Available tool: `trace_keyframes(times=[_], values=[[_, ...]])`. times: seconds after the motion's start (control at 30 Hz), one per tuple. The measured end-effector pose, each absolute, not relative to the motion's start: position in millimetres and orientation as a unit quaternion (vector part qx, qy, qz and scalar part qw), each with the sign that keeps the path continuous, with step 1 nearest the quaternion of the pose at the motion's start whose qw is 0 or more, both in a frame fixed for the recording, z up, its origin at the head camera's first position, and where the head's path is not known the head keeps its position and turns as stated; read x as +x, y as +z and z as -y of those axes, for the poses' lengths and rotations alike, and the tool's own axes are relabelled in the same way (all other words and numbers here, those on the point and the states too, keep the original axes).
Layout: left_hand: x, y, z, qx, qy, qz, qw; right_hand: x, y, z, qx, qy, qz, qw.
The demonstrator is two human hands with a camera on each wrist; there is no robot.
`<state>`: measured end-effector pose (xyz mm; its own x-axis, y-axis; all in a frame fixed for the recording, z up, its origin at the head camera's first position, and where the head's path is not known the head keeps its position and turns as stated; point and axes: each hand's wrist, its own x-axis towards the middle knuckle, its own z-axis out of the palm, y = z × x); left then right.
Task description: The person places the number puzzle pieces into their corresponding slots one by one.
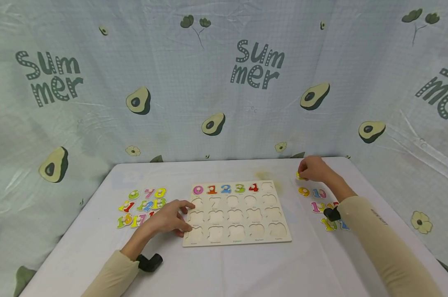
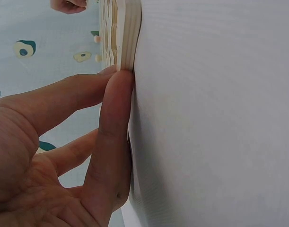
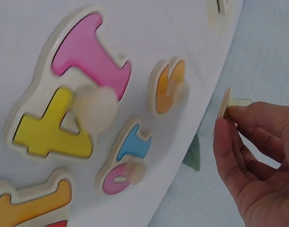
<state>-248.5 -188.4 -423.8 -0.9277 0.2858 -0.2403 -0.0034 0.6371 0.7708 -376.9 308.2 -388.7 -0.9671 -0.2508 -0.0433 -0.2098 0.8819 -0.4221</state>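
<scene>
So the right hand (image 1: 313,169) is out at the far right of the desk (image 1: 239,268), fingers (image 3: 229,137) pinching a small yellow number piece (image 1: 300,176) by its edge; in the right wrist view the piece (image 3: 225,103) is seen side-on, held between fingertips and thumb, lifted clear of the other pieces. Just on the near side of those fingers sits the right-hand pile of loose numbers (image 1: 320,206), starting with an orange 9 (image 1: 303,192) and a pink-and-blue 10 (image 1: 319,193), both flat on the desk. The left hand (image 1: 168,218) rests against the left edge of the wooden puzzle board (image 1: 236,214), fingers (image 2: 111,123) straight and close together, pressing on the board's side, not curled round anything; the left wrist view shows the fingertip right up against the board's edge (image 2: 127,33). Board's top row already has 0, 1, 2, 3 and 4 (image 1: 225,189) seated, with the slot beside the 4 bare, same as the rows below. Left of the left fingers there's another cluster of coloured numbers (image 1: 142,206) lying on the desk, near the hand but not touching it.
</scene>
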Motion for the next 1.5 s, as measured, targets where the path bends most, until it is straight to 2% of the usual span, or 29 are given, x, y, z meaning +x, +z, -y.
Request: trace_keyframes(times=[0.37,0.93,1.5], values=[[-246.8,-423.4,188.5,0.077,0.415,-0.890,0.171,-373.8,-385.0,-276.1,-0.142,-0.217,-0.964,0.053],[-246.2,-423.6,189.3,0.074,0.417,-0.889,0.173,-374.3,-399.8,-234.3,-0.171,-0.219,-0.959,0.059],[-246.3,-421.7,188.6,0.073,0.412,-0.891,0.175,-372.0,-410.5,-208.1,-0.200,-0.204,-0.958,0.031]])
